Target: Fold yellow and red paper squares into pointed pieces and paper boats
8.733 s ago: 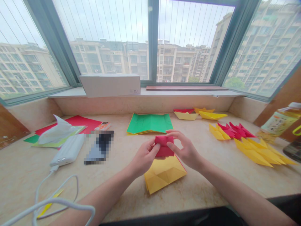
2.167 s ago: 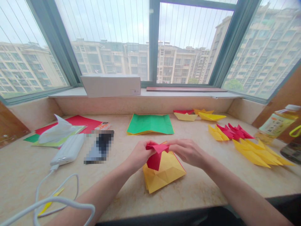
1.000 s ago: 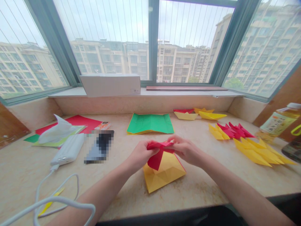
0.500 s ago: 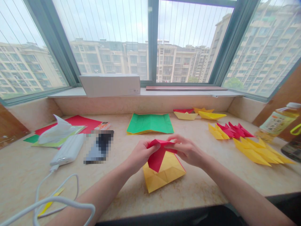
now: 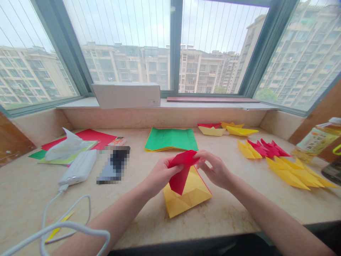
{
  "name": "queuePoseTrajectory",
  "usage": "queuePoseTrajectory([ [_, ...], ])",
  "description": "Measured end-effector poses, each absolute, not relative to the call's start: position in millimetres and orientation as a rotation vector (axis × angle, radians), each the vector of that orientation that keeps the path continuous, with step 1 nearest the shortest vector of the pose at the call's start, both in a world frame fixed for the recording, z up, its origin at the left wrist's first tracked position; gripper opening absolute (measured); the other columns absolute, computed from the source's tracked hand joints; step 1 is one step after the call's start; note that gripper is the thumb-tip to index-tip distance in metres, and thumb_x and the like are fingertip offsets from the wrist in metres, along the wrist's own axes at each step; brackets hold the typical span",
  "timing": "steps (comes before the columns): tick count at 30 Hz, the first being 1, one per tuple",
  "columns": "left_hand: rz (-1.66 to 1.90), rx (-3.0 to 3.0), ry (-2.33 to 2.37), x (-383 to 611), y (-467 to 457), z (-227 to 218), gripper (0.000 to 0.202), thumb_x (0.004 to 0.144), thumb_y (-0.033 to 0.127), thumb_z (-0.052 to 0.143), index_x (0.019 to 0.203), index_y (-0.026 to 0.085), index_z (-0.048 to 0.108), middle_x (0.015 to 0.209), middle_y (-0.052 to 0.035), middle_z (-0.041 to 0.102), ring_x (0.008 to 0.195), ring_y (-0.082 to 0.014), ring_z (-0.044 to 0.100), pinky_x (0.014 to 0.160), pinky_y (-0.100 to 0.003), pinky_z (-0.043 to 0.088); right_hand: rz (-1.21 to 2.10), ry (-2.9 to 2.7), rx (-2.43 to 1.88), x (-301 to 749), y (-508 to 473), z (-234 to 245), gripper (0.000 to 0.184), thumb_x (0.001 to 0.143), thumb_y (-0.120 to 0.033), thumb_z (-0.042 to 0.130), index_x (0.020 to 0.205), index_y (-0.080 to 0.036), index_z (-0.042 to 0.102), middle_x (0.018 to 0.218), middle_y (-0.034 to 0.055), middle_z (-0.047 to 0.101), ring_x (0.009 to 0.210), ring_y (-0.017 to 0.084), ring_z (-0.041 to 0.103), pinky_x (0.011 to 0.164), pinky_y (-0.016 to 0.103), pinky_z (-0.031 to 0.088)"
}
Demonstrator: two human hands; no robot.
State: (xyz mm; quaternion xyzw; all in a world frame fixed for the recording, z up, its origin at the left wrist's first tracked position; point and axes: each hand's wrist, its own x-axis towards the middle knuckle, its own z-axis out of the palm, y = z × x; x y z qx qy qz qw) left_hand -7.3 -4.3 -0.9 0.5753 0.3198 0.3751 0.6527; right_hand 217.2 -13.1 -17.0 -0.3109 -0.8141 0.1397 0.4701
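A folded red sheet of paper (image 5: 182,175) is held up above the counter between my two hands. My left hand (image 5: 162,175) pinches it from the left, thumb lying across its near face. At its upper right corner, the fingertips of my right hand (image 5: 215,170) press on the edge, with the fingers bent. Right below lies a folded yellow paper (image 5: 188,197) with creases and a red edge; the red sheet hides part of it. Behind my hands is a stack of green and yellow paper (image 5: 172,138).
To the right sit yellow folded pieces (image 5: 295,172), red folded pieces (image 5: 268,147), paper boats (image 5: 211,131) and a bottle (image 5: 318,137). On the left are a white power bank (image 5: 78,169) with a cable (image 5: 77,225), a blurred dark object (image 5: 114,165), tissues (image 5: 64,147) and red sheets (image 5: 96,138).
The red paper has turned, its right side now tipped up and narrower. My right hand has shifted to its upper right corner, its fingers less spread across the paper. The view has shifted slightly.
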Motion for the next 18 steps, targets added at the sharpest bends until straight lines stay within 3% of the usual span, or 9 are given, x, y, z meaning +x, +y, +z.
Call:
queuePoseTrajectory([
  [5, 0.85, 1.342, 0.721, -7, -4, -4, 0.032, 0.079, 0.038, 0.075, 0.101, 0.014, 0.073, 0.091, -0.0059, 0.072, 0.076, -0.016, 0.06, 0.067, -0.023, 0.039, 0.535, -1.888, -0.838, 213, -14, -22, 0.028, 0.104, -0.042, 0.04, 0.11, -0.023, 0.06, 0.077, 0.0018, 0.064, 0.068, 0.014, 0.061, 0.064, 0.028, 0.048],
  [10, 0.918, 1.489, 0.836, -5, -5, -2, 0.026, 0.082, 0.035, 0.07, 0.095, 0.013, 0.073, 0.083, -0.0056, 0.071, 0.069, -0.0153, 0.06, 0.062, -0.023, 0.04, 0.607, -1.812, -0.787, 212, -14, -20, 0.042, 0.104, -0.047, 0.032, 0.095, -0.02, 0.063, 0.076, 0.0038, 0.064, 0.067, 0.015, 0.06, 0.065, 0.03, 0.047],
  [13, 0.991, 1.64, 0.979, -5, -7, -2, 0.022, 0.083, 0.034, 0.066, 0.086, 0.013, 0.073, 0.072, -0.0042, 0.07, 0.062, -0.015, 0.059, 0.055, -0.022, 0.04, 0.667, -1.722, -0.933, 209, -15, -17, 0.031, 0.101, -0.044, 0.044, 0.092, -0.019, 0.06, 0.078, 0.0041, 0.066, 0.068, 0.016, 0.062, 0.063, 0.029, 0.047],
  [15, 1.029, 1.726, 1.055, -5, -8, -3, 0.021, 0.085, 0.032, 0.064, 0.09, 0.014, 0.073, 0.074, -0.0048, 0.072, 0.064, -0.0164, 0.062, 0.055, -0.023, 0.042, 0.751, -1.629, -1.032, 203, -17, -16, 0.019, 0.095, -0.039, 0.056, 0.099, -0.02, 0.054, 0.083, 0.0033, 0.067, 0.069, 0.016, 0.064, 0.062, 0.027, 0.048],
  [18, 1.062, 1.83, 1.126, -5, -10, -3, 0.021, 0.083, 0.023, 0.061, 0.098, 0.016, 0.075, 0.082, -0.0055, 0.075, 0.069, -0.0177, 0.066, 0.06, -0.024, 0.046, 0.959, -1.518, -1.047, 195, -18, -17, 0.035, 0.088, -0.033, 0.063, 0.116, -0.022, 0.045, 0.093, 0.0038, 0.069, 0.068, 0.015, 0.065, 0.061, 0.027, 0.05],
])
